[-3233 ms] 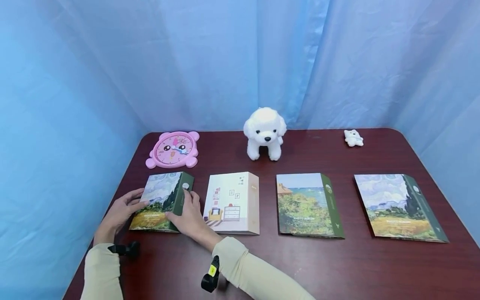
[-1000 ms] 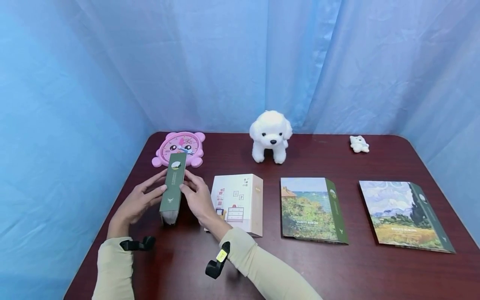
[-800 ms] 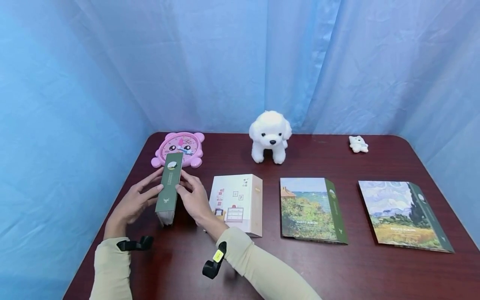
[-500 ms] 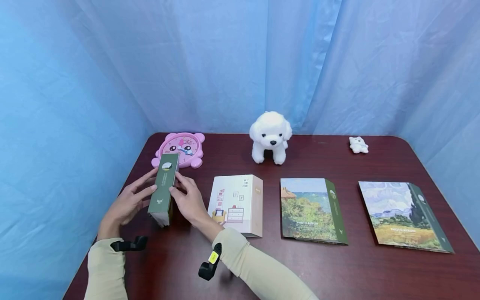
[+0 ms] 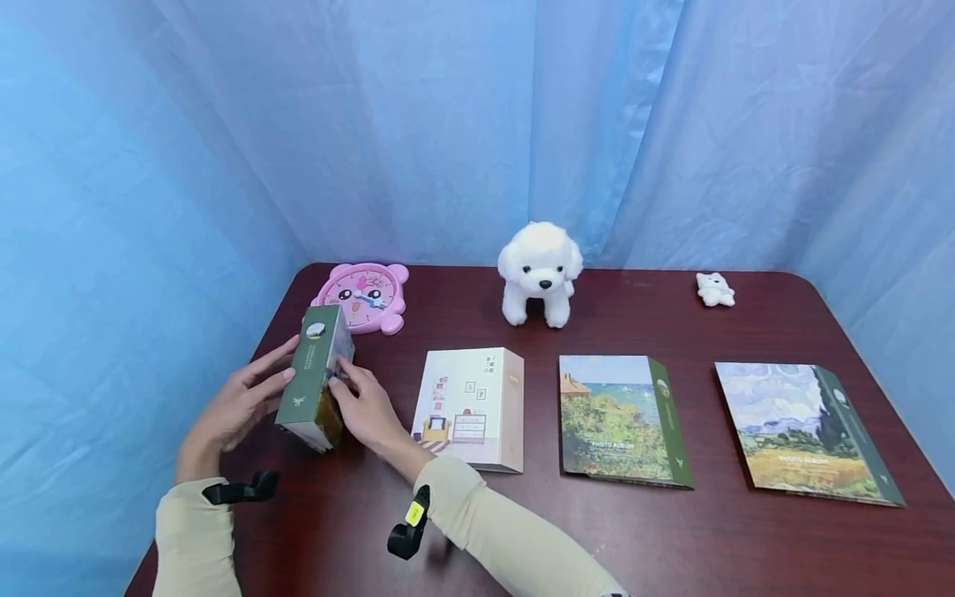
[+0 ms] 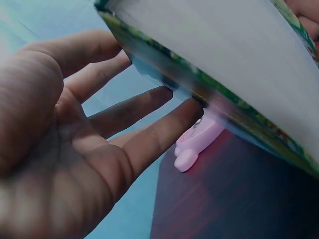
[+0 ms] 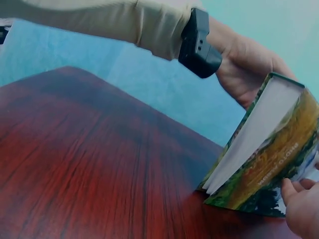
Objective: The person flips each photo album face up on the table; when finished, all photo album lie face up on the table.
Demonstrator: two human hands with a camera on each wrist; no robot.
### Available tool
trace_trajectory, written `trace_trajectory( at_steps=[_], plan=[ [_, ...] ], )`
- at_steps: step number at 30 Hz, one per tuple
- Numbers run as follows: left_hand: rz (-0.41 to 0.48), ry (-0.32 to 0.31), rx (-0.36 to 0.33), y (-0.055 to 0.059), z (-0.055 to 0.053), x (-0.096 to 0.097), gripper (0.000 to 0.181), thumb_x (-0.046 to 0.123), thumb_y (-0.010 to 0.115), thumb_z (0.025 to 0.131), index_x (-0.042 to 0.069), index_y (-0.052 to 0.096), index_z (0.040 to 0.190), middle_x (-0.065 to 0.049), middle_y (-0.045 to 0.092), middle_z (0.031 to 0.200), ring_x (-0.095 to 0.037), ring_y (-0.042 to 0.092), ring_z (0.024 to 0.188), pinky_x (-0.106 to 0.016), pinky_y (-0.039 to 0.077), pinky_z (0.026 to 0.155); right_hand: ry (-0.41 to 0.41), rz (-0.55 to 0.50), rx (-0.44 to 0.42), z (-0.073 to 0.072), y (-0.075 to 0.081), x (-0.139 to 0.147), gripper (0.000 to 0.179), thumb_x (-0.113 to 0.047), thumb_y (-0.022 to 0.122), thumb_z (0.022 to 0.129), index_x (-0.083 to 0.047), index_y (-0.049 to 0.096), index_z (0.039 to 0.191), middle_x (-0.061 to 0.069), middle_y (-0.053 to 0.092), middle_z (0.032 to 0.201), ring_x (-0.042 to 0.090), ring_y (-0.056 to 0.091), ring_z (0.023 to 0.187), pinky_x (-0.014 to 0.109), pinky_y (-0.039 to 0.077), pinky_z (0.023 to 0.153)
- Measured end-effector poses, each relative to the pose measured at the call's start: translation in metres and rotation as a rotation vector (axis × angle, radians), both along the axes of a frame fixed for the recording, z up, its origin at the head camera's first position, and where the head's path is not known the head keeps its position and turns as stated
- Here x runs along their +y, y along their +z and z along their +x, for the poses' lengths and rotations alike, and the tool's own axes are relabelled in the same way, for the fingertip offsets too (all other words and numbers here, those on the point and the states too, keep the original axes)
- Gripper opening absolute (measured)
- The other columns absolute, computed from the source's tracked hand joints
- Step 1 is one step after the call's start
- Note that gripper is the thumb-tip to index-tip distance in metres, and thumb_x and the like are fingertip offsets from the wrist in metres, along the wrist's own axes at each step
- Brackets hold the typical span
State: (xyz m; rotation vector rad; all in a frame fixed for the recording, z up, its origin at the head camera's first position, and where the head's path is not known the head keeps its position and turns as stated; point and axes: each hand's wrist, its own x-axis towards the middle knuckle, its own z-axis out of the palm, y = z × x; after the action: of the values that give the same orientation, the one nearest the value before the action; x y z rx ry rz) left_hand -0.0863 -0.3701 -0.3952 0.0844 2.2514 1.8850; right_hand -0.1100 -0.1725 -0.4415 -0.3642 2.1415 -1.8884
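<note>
A thick photo album [image 5: 308, 373] with a green spine stands spine up at the table's left, leaning left. Its painted front cover [image 7: 279, 154] shows in the right wrist view, lower edge touching the table. My left hand [image 5: 242, 406] touches the back cover with extended fingertips; the left wrist view shows those fingers against the cover, beside pale page edges [image 6: 214, 35]. On the opposite side, my right hand [image 5: 367, 410] presses its thumb and fingertips on the front cover. The album is held between both hands. The right hand's remaining fingers are partly hidden.
A pink clock [image 5: 361, 298] lies just behind the album. To the right lie a white album [image 5: 470, 406], a seaside album [image 5: 615, 419] and a landscape album [image 5: 806, 435]. A plush dog [image 5: 540, 274] and a small white bear [image 5: 715, 289] stand behind. Blue curtains [image 5: 448, 124] surround the table.
Lying flat at first, the album was raised spine up between both hands. Over the last second it shifted left and tipped left, bringing its front cover into view; both hands moved with it.
</note>
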Motion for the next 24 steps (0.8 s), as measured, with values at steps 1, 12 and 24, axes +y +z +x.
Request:
trace_trajectory(
  at_steps=[1, 12, 24],
  plan=[
    [-0.017, -0.002, 0.004, 0.001, 0.0, -0.001, 0.055, 0.017, 0.046, 0.101, 0.018, 0.026, 0.152, 0.002, 0.039, 0.136, -0.005, 0.063, 0.1, -0.026, 0.056, 0.08, 0.014, 0.022, 0.004, -0.001, -0.001, -0.001, 0.047, -0.038, 0.047, 0.099, -0.023, 0.045, 0.144, 0.0, 0.05, 0.14, 0.012, 0.05, 0.125, 0.029, 0.04, 0.105],
    [-0.317, 0.071, 0.008, 0.011, 0.008, -0.013, 0.055, 0.031, 0.048, 0.101, 0.018, 0.029, 0.151, -0.019, 0.037, 0.141, -0.004, 0.065, 0.09, -0.026, 0.056, 0.075, 0.122, 0.208, 0.059, 0.006, -0.016, -0.008, 0.055, -0.043, 0.049, 0.098, -0.018, 0.041, 0.146, 0.008, 0.047, 0.143, 0.019, 0.047, 0.129, 0.031, 0.041, 0.104],
    [-0.581, 0.118, -0.066, 0.025, 0.006, -0.019, 0.068, 0.047, 0.053, 0.095, 0.017, 0.03, 0.151, -0.029, 0.031, 0.148, -0.026, 0.059, 0.101, -0.034, 0.054, 0.07, 0.12, 0.303, 0.046, 0.011, -0.022, -0.016, 0.059, -0.043, 0.054, 0.095, -0.016, 0.042, 0.146, 0.014, 0.042, 0.145, 0.024, 0.043, 0.133, 0.033, 0.038, 0.107]
  ],
)
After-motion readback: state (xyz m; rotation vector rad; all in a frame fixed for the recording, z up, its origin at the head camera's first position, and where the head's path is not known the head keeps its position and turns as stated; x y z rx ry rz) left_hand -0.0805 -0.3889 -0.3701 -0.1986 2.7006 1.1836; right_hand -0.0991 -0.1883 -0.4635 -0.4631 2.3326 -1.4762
